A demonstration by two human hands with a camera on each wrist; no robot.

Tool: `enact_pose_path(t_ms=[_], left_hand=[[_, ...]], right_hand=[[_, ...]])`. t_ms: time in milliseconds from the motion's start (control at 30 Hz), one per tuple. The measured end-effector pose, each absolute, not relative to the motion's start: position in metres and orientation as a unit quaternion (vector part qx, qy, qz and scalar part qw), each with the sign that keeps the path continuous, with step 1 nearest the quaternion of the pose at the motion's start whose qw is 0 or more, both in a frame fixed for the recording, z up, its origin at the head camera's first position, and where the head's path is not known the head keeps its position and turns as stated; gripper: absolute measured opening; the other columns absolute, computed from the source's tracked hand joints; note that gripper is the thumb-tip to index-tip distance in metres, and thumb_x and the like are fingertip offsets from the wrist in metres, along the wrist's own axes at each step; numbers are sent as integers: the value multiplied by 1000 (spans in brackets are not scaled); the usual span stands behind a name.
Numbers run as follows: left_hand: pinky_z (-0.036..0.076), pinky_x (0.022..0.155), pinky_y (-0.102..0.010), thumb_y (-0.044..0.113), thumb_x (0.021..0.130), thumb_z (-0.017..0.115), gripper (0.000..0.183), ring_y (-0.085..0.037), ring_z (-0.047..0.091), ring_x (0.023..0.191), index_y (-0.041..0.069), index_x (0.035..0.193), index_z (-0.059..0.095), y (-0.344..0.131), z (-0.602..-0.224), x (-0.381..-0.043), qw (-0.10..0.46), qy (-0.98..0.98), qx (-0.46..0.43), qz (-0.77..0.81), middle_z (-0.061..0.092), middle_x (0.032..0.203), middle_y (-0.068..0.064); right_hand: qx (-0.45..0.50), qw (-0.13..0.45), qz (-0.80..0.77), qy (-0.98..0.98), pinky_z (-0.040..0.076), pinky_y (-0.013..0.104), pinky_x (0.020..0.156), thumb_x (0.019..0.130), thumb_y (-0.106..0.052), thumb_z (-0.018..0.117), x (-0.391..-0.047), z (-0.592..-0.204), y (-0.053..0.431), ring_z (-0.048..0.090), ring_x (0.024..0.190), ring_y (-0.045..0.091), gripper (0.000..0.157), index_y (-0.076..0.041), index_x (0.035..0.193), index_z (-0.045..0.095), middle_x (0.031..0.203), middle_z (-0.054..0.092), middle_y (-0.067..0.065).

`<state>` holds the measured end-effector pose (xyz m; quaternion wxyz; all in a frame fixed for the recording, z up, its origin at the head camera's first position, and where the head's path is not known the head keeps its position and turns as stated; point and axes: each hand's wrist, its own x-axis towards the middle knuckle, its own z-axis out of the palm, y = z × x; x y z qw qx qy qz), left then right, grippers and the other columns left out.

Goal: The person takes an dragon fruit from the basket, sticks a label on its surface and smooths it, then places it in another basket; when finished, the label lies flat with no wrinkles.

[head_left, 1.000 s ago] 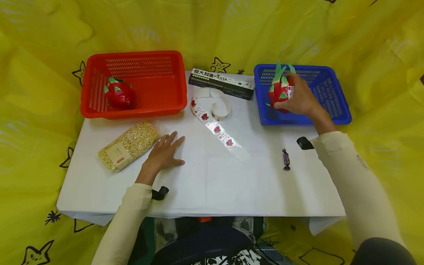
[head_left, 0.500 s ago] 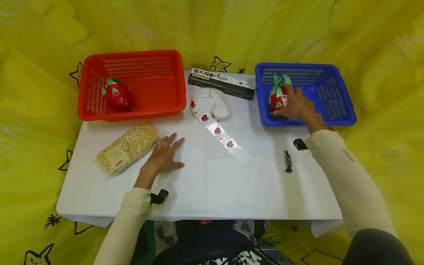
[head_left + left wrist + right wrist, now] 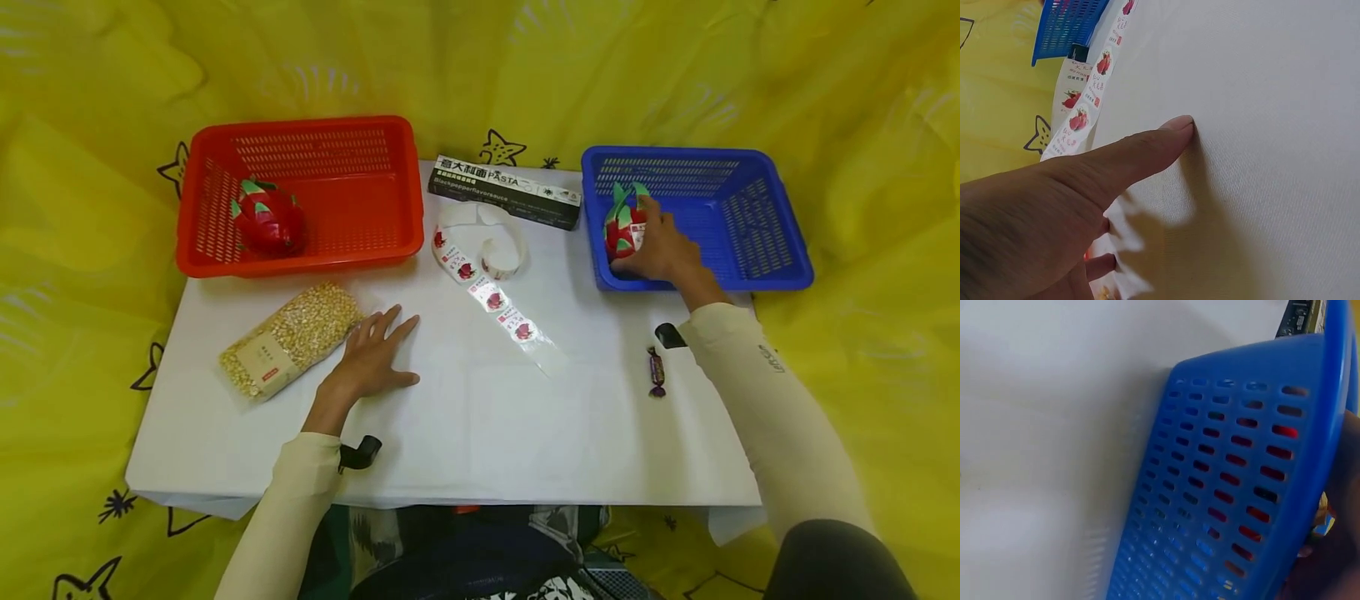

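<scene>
In the head view my right hand (image 3: 662,251) reaches over the near rim of the blue basket (image 3: 772,225). It grips a red dragon fruit (image 3: 621,237) with green leaf tips and a white label, low at the basket's left end. The hand covers the fruit's right side. The right wrist view shows mostly the slotted basket wall (image 3: 1210,469), with red showing through the slots. My left hand (image 3: 369,360) rests on the white tablecloth, fingers spread and thumb straight, beside a clear bag of corn kernels (image 3: 300,333).
A red basket (image 3: 367,217) at the back left holds another dragon fruit (image 3: 268,221). Between the baskets lie a black pasta box (image 3: 506,192) and a strip of dragon-fruit stickers (image 3: 487,292). A purple wrapped candy (image 3: 656,372) lies at the right. Yellow cloth (image 3: 480,67) hangs behind.
My right hand has brought the dragon fruit down and slightly left into the blue basket. The left hand has stayed in place, and the whole view has shifted slightly.
</scene>
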<state>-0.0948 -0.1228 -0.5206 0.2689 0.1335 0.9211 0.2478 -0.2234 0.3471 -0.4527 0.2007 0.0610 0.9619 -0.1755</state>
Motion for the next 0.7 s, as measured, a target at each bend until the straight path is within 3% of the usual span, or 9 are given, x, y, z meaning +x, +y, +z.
enact_pose_path(t_ms=[200,533,700], left_hand=[[-2,127,-70,31,91,84,99,-45,1,161,17,170,25,-124,-523,-96,272,919,140,249,7,178,-16],[-4,127,-68,30,91,84,100,-44,0,162,18,170,24,-125,-524,-96,274,918,135,253,6,178,-14],[-5,127,-68,29,91,84,100,-44,0,162,18,170,25,-125,-525,-95,272,918,134,255,6,178,-14]], right_hand=[[51,209,-205,955,36,79,110,94,-37,78,-222,-451,351,38,132,62,114,-12,168,-5,157,21,38],[45,207,-198,957,36,80,110,95,-43,76,-224,-455,350,36,135,64,112,-16,170,-4,167,7,34],[45,190,-196,961,33,81,111,95,-44,77,-220,-452,349,33,140,61,112,-15,170,-1,168,9,35]])
